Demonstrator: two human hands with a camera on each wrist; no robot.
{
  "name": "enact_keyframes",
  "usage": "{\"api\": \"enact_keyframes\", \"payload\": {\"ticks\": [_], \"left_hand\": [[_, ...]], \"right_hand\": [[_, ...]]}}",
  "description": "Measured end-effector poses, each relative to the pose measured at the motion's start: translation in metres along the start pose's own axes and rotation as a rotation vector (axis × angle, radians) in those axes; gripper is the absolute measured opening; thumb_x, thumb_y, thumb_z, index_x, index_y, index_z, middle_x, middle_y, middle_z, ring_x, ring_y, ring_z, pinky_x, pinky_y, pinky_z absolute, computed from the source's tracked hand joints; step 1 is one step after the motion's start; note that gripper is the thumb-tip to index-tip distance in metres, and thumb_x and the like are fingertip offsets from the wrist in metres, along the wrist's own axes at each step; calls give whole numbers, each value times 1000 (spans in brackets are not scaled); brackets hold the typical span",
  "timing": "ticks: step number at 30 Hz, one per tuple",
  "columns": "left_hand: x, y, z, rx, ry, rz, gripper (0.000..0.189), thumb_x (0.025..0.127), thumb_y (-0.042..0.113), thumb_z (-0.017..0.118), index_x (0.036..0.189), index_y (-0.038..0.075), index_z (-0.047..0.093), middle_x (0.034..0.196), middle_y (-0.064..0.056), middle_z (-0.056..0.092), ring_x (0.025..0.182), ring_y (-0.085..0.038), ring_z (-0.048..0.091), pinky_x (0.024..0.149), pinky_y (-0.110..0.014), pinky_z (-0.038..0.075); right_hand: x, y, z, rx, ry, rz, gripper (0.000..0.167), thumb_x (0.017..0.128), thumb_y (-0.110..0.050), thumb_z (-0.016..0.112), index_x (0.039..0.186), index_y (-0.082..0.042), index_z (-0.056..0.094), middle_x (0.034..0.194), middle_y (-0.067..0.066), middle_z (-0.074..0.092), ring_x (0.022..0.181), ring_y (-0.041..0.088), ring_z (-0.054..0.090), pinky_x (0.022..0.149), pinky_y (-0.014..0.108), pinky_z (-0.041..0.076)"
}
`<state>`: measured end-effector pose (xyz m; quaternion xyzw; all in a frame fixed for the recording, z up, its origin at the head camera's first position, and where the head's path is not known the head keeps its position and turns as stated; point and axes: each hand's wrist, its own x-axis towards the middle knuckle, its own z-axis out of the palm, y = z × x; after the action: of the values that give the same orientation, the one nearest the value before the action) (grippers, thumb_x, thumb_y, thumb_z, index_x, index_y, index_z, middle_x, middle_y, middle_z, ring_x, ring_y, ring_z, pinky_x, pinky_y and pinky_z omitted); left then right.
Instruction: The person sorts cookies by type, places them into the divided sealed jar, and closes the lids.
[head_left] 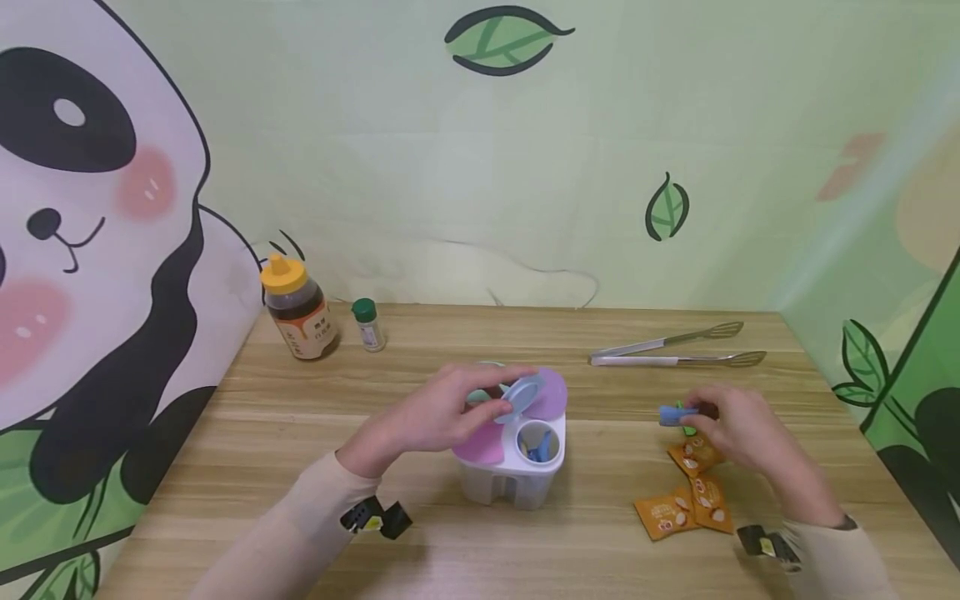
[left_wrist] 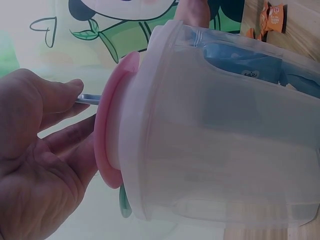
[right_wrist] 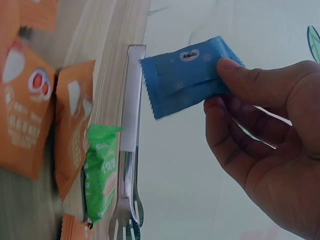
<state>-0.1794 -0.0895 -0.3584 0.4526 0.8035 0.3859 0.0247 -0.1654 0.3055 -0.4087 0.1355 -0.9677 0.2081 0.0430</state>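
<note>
Head view: left hand [head_left: 431, 414], angled toward two o'clock, pinches the white container's [head_left: 512, 487] raised pale-blue lid [head_left: 520, 398]; right hand [head_left: 738, 429], angled toward ten o'clock, pinches a blue sachet [head_left: 674, 416].

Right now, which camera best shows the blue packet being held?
The right wrist view: the blue packet looms large, its print visible. The head view shows it small, partly covered by the right hand; the left wrist view doesn't show it.
</note>
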Motion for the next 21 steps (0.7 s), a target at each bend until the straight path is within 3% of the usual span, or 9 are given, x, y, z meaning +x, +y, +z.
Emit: {"api": "enact_keyframes", "payload": {"ticks": [7, 15, 21], "left_hand": [[0, 1, 0, 1, -2, -7, 44, 97, 11, 59, 141, 12, 52, 125, -5, 66, 96, -11, 66, 83, -29, 55], [0, 3, 0, 2, 0, -3, 45, 97, 11, 59, 141, 12, 52, 126, -6, 66, 97, -11, 66, 85, -24, 54], [0, 3, 0, 10, 2, -6, 45, 97, 11, 59, 141, 12, 52, 125, -5, 66, 96, -11, 66, 83, -22, 54]], "right_hand": [[1, -12, 1, 28, 51, -69, 9, 85, -7, 74, 92, -10, 68, 84, 4, 71, 76, 16, 66, 64, 28, 54], [1, -23, 2, 69, 131, -191, 18, 78, 0, 77, 93, -8, 72, 84, 2, 72, 71, 10, 65, 62, 24, 55], [2, -29, 4, 95, 193, -225, 16, 79, -1, 77, 90, -9, 70, 81, -2, 71, 70, 7, 64, 62, 29, 57]]}}
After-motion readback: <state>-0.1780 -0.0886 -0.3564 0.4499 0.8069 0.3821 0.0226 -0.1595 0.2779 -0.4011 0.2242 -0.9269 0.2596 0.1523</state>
